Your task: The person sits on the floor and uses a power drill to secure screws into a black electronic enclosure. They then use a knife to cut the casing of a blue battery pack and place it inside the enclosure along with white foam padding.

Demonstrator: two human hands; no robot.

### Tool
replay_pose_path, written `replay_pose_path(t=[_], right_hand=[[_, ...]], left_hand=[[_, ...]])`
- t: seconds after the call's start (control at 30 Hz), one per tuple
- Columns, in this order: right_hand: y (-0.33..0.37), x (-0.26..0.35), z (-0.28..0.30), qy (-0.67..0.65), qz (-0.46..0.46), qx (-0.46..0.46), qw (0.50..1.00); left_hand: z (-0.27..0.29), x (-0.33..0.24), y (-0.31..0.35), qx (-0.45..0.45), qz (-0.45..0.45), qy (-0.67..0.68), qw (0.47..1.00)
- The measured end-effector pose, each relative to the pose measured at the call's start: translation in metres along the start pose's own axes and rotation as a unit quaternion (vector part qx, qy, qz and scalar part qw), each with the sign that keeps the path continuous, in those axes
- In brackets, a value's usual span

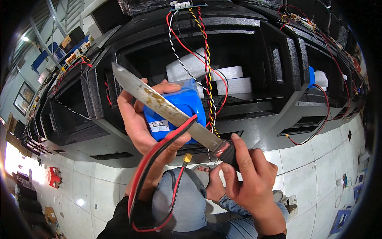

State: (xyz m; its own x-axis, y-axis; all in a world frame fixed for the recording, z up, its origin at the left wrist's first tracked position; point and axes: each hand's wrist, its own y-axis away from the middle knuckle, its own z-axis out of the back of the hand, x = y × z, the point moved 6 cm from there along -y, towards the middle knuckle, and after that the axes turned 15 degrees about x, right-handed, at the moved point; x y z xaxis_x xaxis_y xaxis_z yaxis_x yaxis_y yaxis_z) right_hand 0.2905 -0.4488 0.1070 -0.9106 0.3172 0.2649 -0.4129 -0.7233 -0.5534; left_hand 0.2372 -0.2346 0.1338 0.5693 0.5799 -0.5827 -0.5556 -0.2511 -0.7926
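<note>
My left hand (137, 119) is wrapped round a blue shrink-wrapped battery pack (175, 101) with a small white label. Thick red and black leads (149, 163) come off the pack, loop down over my leg and end in a yellow connector (187, 157). In my right hand (252, 175) is a knife (167, 109), gripped by its dark taped handle. Its long stained blade points to the upper left and crosses in front of the pack, passing by the leads. Whether the edge touches the pack or the leads I cannot tell.
Behind the pack stands a black cabinet (274, 105) with white foam blocks (234, 85) inside. Twisted wires (207, 67) hang down from a circuit board (187, 5). Another blue pack (311, 77) with leads sits at the right. A red box (54, 177) is on the tiled floor.
</note>
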Motion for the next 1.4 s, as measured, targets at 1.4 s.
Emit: replay_pose_path(t=[1.4], right_hand=[[-0.050, -0.036, 0.048, 0.122, 0.136, 0.048, 0.982]], left_hand=[[-0.008, -0.005, -0.009, 0.041, -0.031, 0.066, 0.997]])
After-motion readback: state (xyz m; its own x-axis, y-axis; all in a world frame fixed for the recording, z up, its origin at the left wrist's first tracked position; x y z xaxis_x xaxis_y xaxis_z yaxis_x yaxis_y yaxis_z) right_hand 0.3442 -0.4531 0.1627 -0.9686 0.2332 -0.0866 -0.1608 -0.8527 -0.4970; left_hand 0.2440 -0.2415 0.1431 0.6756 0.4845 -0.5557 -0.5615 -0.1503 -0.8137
